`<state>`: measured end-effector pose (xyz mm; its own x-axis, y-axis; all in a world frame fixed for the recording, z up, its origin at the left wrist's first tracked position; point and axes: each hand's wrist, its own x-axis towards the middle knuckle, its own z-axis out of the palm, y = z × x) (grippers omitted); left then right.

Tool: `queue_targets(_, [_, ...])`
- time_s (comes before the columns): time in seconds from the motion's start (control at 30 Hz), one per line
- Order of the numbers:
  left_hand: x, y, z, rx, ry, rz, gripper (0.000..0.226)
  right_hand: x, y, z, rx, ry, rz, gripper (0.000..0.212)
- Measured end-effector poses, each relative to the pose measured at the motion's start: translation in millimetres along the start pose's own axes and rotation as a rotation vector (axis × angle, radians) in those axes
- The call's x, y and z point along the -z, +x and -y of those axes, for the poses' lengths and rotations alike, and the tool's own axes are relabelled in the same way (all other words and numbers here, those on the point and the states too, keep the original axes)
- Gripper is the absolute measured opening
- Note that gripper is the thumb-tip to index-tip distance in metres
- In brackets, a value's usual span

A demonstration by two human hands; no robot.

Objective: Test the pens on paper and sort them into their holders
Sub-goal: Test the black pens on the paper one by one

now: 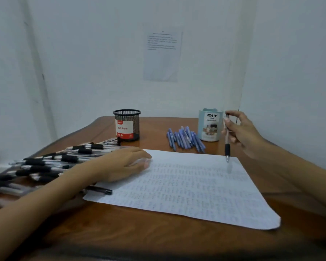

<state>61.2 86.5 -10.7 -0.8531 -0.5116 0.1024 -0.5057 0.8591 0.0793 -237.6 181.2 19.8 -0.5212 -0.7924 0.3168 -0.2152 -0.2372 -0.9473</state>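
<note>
Clear-plastic pen with black rubber grip point(227, 147) hangs tip-down over the far right corner of the white lined paper sheet point(186, 189), my right hand point(241, 132) pinching its top. Light, stiff, slick, I judge; best held at the grip. My left hand point(124, 164) lies flat-fingered on the sheet's left edge.

— What was the room like where you sat?
— Plain. A pale, bluish-white wall point(102, 53) faced me, and a side wall point(290, 63) met it at a corner on my right.
— Anything hanging there?
— One printed sheet point(162, 53) stuck flat in the middle, with a few lines of text near its top, too small to read. A pale vertical strip point(39, 72) ran down the wall on my left.
— Furniture?
— Only the bench point(158, 242), glossy brown wood with a rounded far corner, close against the wall. The light was soft and even.
</note>
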Motion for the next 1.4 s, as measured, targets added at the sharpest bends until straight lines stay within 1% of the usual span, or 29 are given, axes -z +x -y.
queue_targets(0.1, [-2.6, -0.9, -2.2, 0.007, -0.017, 0.053, 0.069, 13.4, 3.8, -0.6, -0.01, 0.013, -0.043, 0.022])
queue_targets(0.2, [-2.6, -1.0, 2.5, 0.009, -0.03, 0.036, 0.07, 18.9, 8.4, -0.8, -0.044, 0.027, -0.075, 0.02])
queue_targets(0.27, [-3.0, -0.4, 8.3, 0.006, -0.044, 0.008, 0.069, 19.5, 7.9, -1.0, -0.063, 0.012, -0.064, 0.018])
queue_targets(0.37, [-2.2, -0.4, 20.0, -0.006, -0.046, -0.024, 0.088, 14.0, 1.7, -3.5, -0.138, 0.05, 0.025, 0.016])
queue_targets(0.4, [-1.7, -0.4, 24.0, 0.01, -0.029, -0.022, 0.085, 9.9, -1.7, -3.7, -0.177, 0.105, 0.068, 0.018])
queue_targets(0.43, [-1.1, -0.2, 27.7, 0.03, -0.008, -0.018, 0.074, 4.4, -5.4, -3.6, -0.216, 0.173, 0.116, 0.022])
queue_targets(0.5, [-0.1, 0.7, 34.4, 0.06, 0.021, -0.019, 0.044, -10.7, -16.8, -3.4, -0.294, 0.293, 0.223, 0.032])
queue_targets(0.53, [0.3, 0.3, 36.9, 0.061, 0.026, -0.028, 0.037, -19.1, -23.6, -4.5, -0.329, 0.345, 0.266, 0.034])
queue_targets(0.6, [2.2, -1.1, 40.7, 0.065, 0.029, -0.036, 0.033, -32.7, -35.4, -10.1, -0.38, 0.413, 0.285, 0.029])
queue_targets(0.7, [4.9, -4.3, 45.5, 0.08, 0.023, -0.032, 0.033, -35.4, -45.0, -18.1, -0.402, 0.434, 0.235, 0.02])
queue_targets(0.8, [7.7, -5.9, 44.6, 0.084, 0.027, -0.017, 0.032, -21.0, -50.3, -15.9, -0.379, 0.388, 0.203, 0.019])
queue_targets(0.87, [8.3, -4.8, 43.3, 0.092, 0.043, 0.004, 0.034, -8.2, -55.3, -12.8, -0.357, 0.31, 0.212, 0.017])
queue_targets(0.93, [9.1, -3.8, 38.8, 0.082, 0.064, -0.012, 0.033, 5.9, -62.2, -9.6, -0.356, 0.245, 0.224, 0.013])
queue_targets(0.97, [9.5, -3.6, 34.9, 0.07, 0.064, -0.032, 0.039, 13.7, -64.7, -8.7, -0.365, 0.223, 0.231, 0.012])
queue_targets(1.03, [8.9, -3.4, 23.5, 0.02, -0.01, -0.076, 0.072, 27.1, -69.5, -4.8, -0.403, 0.192, 0.247, 0.013])
queue_targets(1.07, [7.2, -2.8, 18.0, -0.01, -0.071, -0.07, 0.084, 31.7, -71.2, -2.5, -0.427, 0.182, 0.26, 0.014])
queue_targets(1.1, [5.6, -1.9, 9.8, -0.044, -0.117, -0.043, 0.086, 34.7, -71.7, -0.7, -0.452, 0.177, 0.277, 0.018])
queue_targets(1.13, [3.5, -0.1, 1.5, -0.065, -0.142, 0.0, 0.082, 35.7, -72.4, 1.6, -0.471, 0.172, 0.3, 0.023])
queue_targets(1.17, [2.4, 1.6, -6.2, -0.079, -0.153, 0.047, 0.073, 34.9, -72.1, 3.4, -0.478, 0.166, 0.325, 0.026])
queue_targets(1.23, [2.1, 3.5, -15.1, -0.057, -0.179, 0.125, 0.06, 28.3, -70.3, 5.5, -0.441, 0.133, 0.379, 0.025])
queue_targets(1.3, [2.9, 3.2, -13.3, -0.041, -0.209, 0.134, 0.058, 14.0, -66.7, 5.7, -0.369, 0.08, 0.441, 0.021])
queue_targets(1.37, [5.2, 0.4, -8.5, -0.04, -0.249, 0.133, 0.054, -5.1, -61.0, 3.6, -0.313, 0.056, 0.489, 0.026])
queue_targets(1.4, [6.8, -1.6, -5.6, -0.034, -0.27, 0.144, 0.053, -16.0, -58.1, 3.1, -0.297, 0.056, 0.51, 0.024])
